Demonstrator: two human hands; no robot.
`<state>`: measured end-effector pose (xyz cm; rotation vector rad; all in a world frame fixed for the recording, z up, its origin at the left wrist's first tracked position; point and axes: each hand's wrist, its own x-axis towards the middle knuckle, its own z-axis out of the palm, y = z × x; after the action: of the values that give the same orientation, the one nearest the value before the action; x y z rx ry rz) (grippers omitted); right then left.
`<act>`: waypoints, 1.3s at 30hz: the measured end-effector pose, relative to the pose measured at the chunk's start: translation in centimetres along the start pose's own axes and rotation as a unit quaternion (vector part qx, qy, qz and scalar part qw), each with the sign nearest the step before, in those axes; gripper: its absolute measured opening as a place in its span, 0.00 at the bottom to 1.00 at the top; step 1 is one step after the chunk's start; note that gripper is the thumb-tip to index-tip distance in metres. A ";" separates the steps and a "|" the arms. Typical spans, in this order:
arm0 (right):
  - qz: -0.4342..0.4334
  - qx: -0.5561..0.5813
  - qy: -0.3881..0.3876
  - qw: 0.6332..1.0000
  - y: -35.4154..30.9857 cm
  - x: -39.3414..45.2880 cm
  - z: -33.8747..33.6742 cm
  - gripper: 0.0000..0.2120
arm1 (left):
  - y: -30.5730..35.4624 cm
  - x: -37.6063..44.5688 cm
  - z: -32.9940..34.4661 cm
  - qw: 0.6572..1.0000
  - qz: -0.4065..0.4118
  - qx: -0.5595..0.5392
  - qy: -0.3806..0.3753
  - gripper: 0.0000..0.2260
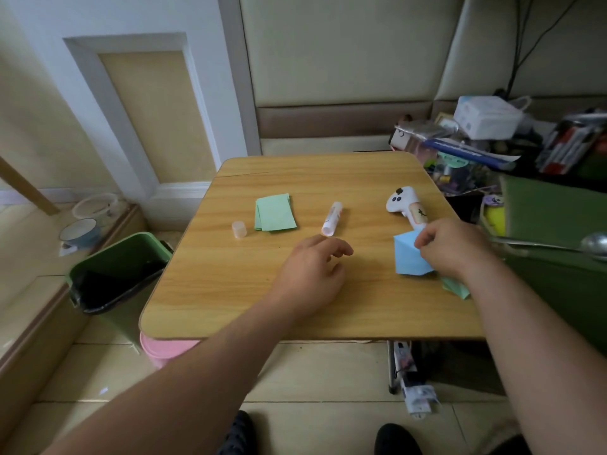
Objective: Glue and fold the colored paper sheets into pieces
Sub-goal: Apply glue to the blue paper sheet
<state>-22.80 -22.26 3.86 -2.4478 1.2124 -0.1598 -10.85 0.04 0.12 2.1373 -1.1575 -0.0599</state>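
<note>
right hand covers part of the blue paper; green paper piece mostly hidden beneath the wrist.

Taking the uncapped glue stick as landmark on the wooden table: left of it lie the stack of green paper sheets and, further left, the loose cap, with bare wood between each. Beyond it the tabletop is bare to the far edge. Just nearer than it the left hand hovers, blocking that approach. To its right a white handheld device lies, and past that the right hand pinches blue paper.
</note>
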 end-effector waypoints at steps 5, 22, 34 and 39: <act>-0.120 0.184 -0.023 0.975 -3.4 -2.0 -0.3 0.10 | -0.5 -0.1 -0.1 0.989 0.129 0.066 0.016 0.31; -0.095 0.408 -0.237 0.877 -5.4 -3.8 3.2 0.03 | -0.9 0.0 -1.7 0.962 -0.127 -0.240 0.033 0.08; -0.155 0.034 -0.174 0.972 -6.6 -5.5 4.1 0.14 | -2.8 -0.4 -2.5 0.998 -0.036 0.049 -0.016 0.06; -0.214 0.029 -0.124 0.968 -6.7 -5.4 4.1 0.16 | -2.9 -0.1 -2.2 0.996 -0.002 0.085 -0.020 0.04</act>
<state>-20.07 -13.11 3.23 -2.5511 0.5574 -0.0059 -8.03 2.42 0.02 2.2955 -1.2187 -0.0055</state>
